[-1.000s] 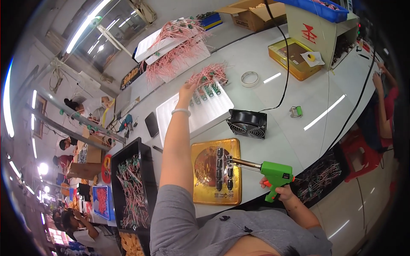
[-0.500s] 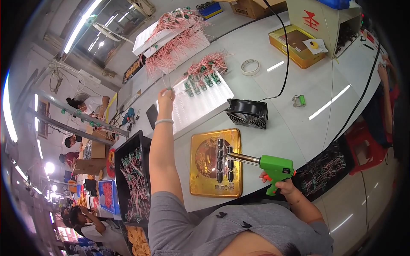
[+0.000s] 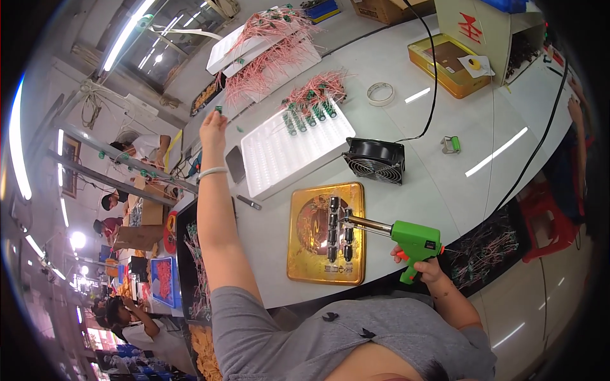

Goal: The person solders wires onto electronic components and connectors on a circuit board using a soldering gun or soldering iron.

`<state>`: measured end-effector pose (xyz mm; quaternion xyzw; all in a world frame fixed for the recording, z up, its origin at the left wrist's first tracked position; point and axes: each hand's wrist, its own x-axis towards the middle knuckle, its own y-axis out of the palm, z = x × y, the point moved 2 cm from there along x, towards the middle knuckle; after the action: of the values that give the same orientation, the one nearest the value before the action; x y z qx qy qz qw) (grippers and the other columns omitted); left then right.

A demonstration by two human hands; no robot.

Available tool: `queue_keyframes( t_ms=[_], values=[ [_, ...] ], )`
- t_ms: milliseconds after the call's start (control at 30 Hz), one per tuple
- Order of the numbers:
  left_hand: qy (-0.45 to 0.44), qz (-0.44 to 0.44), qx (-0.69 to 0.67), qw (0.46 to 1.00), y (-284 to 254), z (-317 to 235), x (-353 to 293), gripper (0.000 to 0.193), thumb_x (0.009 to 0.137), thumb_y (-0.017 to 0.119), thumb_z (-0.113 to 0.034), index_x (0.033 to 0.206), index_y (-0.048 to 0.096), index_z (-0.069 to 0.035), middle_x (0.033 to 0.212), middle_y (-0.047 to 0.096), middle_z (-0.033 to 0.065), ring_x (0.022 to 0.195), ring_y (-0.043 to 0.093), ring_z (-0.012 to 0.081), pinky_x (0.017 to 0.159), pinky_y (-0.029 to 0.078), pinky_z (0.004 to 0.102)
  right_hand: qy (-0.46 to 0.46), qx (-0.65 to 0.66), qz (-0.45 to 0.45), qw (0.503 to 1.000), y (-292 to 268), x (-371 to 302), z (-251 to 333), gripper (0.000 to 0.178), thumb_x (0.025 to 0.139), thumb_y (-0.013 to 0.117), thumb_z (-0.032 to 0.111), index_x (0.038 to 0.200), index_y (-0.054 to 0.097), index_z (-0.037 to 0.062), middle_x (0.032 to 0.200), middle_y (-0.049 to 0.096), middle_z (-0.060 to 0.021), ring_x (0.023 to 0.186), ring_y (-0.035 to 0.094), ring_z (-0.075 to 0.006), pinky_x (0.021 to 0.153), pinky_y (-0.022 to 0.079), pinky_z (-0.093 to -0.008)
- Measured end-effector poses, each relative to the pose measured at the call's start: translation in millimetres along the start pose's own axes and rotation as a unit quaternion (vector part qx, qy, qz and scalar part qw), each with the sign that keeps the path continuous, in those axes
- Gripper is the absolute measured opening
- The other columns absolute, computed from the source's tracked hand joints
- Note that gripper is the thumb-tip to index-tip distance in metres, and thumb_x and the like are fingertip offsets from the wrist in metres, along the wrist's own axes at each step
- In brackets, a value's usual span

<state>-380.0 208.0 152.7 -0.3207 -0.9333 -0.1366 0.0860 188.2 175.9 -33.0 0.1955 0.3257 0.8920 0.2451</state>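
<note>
My left hand (image 3: 214,127) is raised beyond the left side of the white tray (image 3: 260,159), its fingers pinched on a small green coil (image 3: 218,109). Another small green piece (image 3: 239,129) shows just right of that hand. In the tray's far part stand rows of green coils (image 3: 309,119) with pale pink wire leads. My right hand (image 3: 422,265) is closed around the handle of a green soldering gun (image 3: 416,241). The gun's metal barrel points left, its tip by two rows of black and silver cylinders (image 3: 333,228) on a gold tin (image 3: 298,270).
A black fan (image 3: 375,160) stands right of the tray, its cord running away. Beyond are a tape roll (image 3: 380,94), a green-and-metal dispenser (image 3: 451,145) and a yellow tin (image 3: 457,89). Stacked trays of wired coils (image 3: 267,76) lie at the back. Black bins (image 3: 489,254) flank the table; people work left.
My left hand has moved left, away from over the tray, with a green coil in its fingers. The soldering gun stays at the gold tin in my right hand. The view has shifted slightly.
</note>
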Motion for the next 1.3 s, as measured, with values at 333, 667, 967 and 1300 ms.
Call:
queue_keyframes(
  t_ms=[333,667,967,1300],
  values=[
    [0.210,-0.077,0.149,0.963,-33,-108,-67,0.016,0.086,0.057,-0.021,0.086,0.057,-0.005,0.071,0.052,-0.0039,0.063,0.045,0.0034,0.060,0.036,0.0166,-0.003,0.018,0.004,1.000,-2,-8,-7,0.058,0.070,0.064,0.025,0.118,0.045,-0.0009,0.108,0.054,-0.0165,0.097,0.053,-0.0253,0.078,0.043,-0.0359],
    [0.070,0.095,0.159,0.980,18,-119,-316,0.010,0.089,0.049,-0.012,0.093,0.044,-0.004,0.059,0.045,-0.0008,0.046,0.041,0.0059,0.042,0.034,0.0181,0.000,0.001,-0.008,1.000,20,-4,0,0.067,0.071,0.063,0.039,0.120,0.039,0.0000,0.097,0.052,-0.0163,0.082,0.055,-0.0209,0.070,0.046,-0.0319],
    [-0.143,0.148,-0.135,0.969,47,-21,-470,0.013,0.092,0.045,-0.018,0.099,0.040,-0.008,0.062,0.048,0.0026,0.048,0.045,0.0073,0.043,0.033,0.0181,0.042,-0.179,0.006,0.983,128,28,-7,0.071,0.072,0.068,0.005,0.129,0.026,0.0030,0.114,0.046,-0.0125,0.092,0.057,-0.0198,0.078,0.047,-0.0298],
    [-0.264,0.223,-0.226,0.910,48,-2,-491,0.017,0.088,0.050,-0.013,0.098,0.038,-0.005,0.087,0.057,0.0152,0.079,0.055,0.0174,0.074,0.044,0.0292,0.022,-0.310,0.005,0.951,132,11,-11,0.062,0.073,0.066,0.001,0.125,0.032,0.0012,0.101,0.050,-0.0115,0.078,0.057,-0.0120,0.072,0.046,-0.0235]
  ],
)
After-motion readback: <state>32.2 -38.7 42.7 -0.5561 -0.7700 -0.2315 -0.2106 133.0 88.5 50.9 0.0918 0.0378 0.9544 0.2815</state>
